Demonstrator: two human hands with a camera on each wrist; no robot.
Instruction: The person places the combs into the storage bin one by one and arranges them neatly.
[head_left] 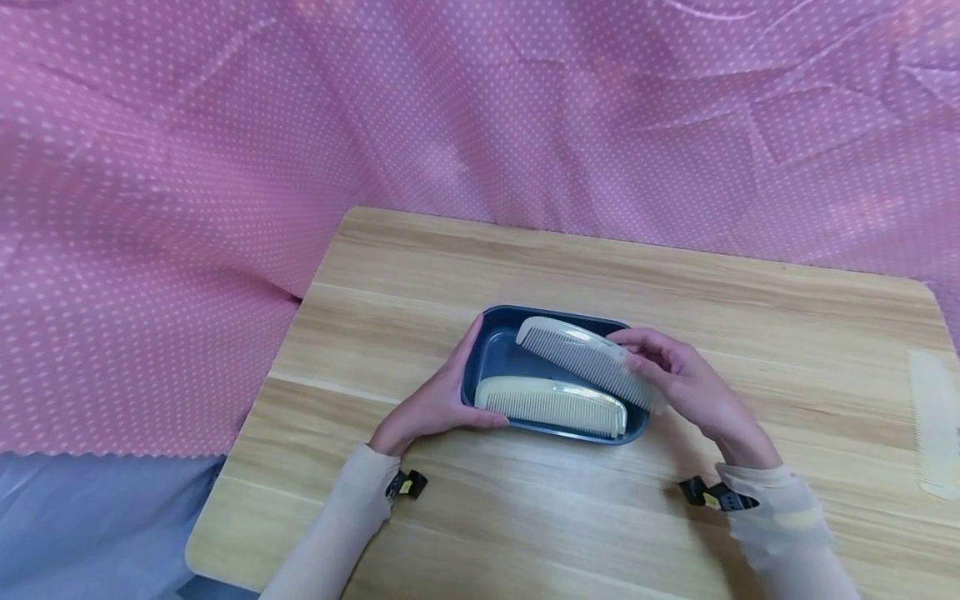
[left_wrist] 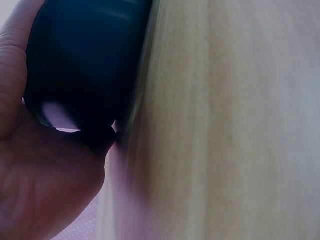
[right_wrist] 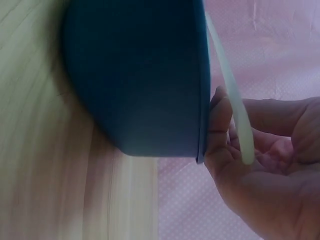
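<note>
A dark blue rectangular box (head_left: 491, 354) without a lid stands on the table. My left hand (head_left: 437, 396) grips its left end, the thumb along the near side and the fingers along the far left side. Inside, against the near wall, lies a pale cream comb (head_left: 551, 404), teeth toward the near side. Over the box's right part my right hand (head_left: 678, 375) pinches a second pale comb (head_left: 577, 350), tilted, between thumb and fingers. In the right wrist view this comb (right_wrist: 234, 95) shows edge-on above the box's rim, with fingers touching the rim.
Another pale comb (head_left: 933, 421) lies at the right edge of the wooden table (head_left: 420, 275). A pink dotted cloth (head_left: 480, 125) hangs behind the table and along its left side. Grey-blue fabric (head_left: 90, 525) shows at the lower left.
</note>
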